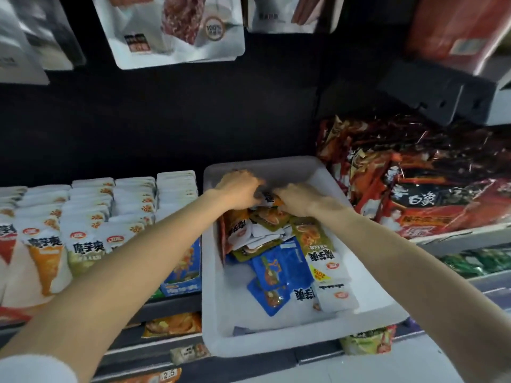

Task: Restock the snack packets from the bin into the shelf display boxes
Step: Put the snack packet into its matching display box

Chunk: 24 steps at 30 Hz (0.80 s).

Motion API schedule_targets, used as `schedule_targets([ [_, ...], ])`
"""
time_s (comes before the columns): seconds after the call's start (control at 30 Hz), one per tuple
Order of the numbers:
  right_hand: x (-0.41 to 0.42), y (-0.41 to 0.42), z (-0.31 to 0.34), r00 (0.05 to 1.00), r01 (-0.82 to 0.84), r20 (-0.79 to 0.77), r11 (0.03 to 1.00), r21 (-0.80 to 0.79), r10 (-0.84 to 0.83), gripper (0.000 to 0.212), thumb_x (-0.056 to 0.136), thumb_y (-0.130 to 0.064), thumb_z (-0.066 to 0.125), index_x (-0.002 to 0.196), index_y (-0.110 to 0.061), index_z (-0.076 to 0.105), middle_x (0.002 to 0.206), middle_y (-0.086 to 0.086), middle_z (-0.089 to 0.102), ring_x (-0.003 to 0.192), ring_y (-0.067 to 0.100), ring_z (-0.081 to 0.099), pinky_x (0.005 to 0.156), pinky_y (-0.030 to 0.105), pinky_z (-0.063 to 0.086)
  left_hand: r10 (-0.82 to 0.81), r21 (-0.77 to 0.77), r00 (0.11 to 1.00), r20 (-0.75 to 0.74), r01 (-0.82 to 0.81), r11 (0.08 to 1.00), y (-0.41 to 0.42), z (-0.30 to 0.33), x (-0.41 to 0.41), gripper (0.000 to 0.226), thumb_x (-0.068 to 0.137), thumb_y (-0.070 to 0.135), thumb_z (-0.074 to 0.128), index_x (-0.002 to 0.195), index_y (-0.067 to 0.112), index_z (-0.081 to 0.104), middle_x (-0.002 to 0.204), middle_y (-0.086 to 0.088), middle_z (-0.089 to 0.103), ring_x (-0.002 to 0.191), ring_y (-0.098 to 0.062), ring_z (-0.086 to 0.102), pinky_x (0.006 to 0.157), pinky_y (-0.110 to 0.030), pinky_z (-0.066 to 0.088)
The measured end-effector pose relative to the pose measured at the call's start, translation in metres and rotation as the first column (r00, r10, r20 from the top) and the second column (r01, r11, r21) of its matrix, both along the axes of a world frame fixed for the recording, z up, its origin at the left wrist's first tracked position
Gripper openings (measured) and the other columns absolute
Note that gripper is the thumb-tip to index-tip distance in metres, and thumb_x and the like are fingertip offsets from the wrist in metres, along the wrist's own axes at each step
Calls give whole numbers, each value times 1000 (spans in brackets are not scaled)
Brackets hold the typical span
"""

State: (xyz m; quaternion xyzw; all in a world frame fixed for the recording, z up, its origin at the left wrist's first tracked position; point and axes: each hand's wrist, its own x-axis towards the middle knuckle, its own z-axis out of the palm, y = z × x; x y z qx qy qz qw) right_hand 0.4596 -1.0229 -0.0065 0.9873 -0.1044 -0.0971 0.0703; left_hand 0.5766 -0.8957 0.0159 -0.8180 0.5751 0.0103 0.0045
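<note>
A white plastic bin [367, 297] rests on the shelf in front of me and holds several loose snack packets [279, 261] in blue, olive, orange and white. Both my hands reach into its far end. My left hand [239, 190] and my right hand [300, 199] curl round a bunch of small packets [269, 200] held between them. To the left stand the shelf display boxes [91, 217], packed with upright rows of white packets with orange, green and red lower halves. A blue display box [184, 264] stands next to the bin's left wall.
Large red and black noodle bags [420, 189] pile up right of the bin. White pouches [177, 26] hang above on a dark back panel. Lower shelves below hold more packets and a price tag [168, 374]. A grey shelf bracket [431, 95] juts out at upper right.
</note>
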Motion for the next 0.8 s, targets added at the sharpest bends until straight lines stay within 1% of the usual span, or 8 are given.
schedule_targets([
  [0.23,-26,-1,29,969,-123,203,987,-107,143,28,97,-20,46,121,-23,59,106,8,68,95,32,64,72,35,46,-68,-2,989,-131,69,998,7,5,-7,50,86,46,62,132,33,51,127,4,60,109,-18,59,83,-31,48],
  [0.3,-37,0,35,932,-78,346,993,-93,106,26,96,-17,46,117,-24,59,98,4,70,90,30,65,69,34,48,-70,-206,987,-141,40,978,18,11,-11,38,87,38,64,124,32,58,108,6,67,96,-14,64,74,-30,49],
  [0.37,-50,5,41,830,-55,557,986,156,-41,20,94,-18,51,109,-22,65,90,1,72,84,25,67,68,34,50,-93,-503,941,-324,-88,860,33,19,-17,29,86,25,67,114,31,63,94,11,69,87,-8,65,74,-30,52],
  [0.47,-68,23,50,679,-146,622,759,635,-390,12,89,-11,61,94,-20,68,87,-4,71,82,12,68,75,30,55,-268,-660,694,-668,-386,644,54,35,-36,32,84,18,71,110,32,59,89,8,71,86,-7,67,79,-25,53],
  [0.53,-75,36,56,674,-217,490,486,847,-553,15,90,-7,61,88,-22,64,88,-2,70,82,14,68,75,31,58,-345,-567,474,-810,-486,665,65,43,-50,33,83,15,69,110,29,57,87,4,72,86,-12,68,75,-27,55],
  [0.6,-79,47,60,702,-262,353,236,936,-619,14,90,-3,60,92,-17,62,91,5,68,83,20,69,73,37,59,-323,-475,372,-870,-461,750,75,45,-60,32,78,21,69,108,26,58,88,5,72,86,-14,68,70,-26,55],
  [0.7,-84,57,66,752,-258,284,130,957,-595,25,89,-2,61,109,-14,53,101,6,66,92,22,68,75,38,59,-255,-467,475,-842,-406,785,87,45,-68,25,82,19,69,105,24,61,92,6,71,84,-17,70,65,-30,56],
  [0.8,-88,65,77,749,-313,383,220,924,-541,34,88,-10,64,118,-17,50,103,3,66,91,19,68,70,33,57,-240,-516,582,-777,-371,772,103,47,-74,23,88,11,64,106,25,62,89,15,70,78,-12,69,61,-30,57],
])
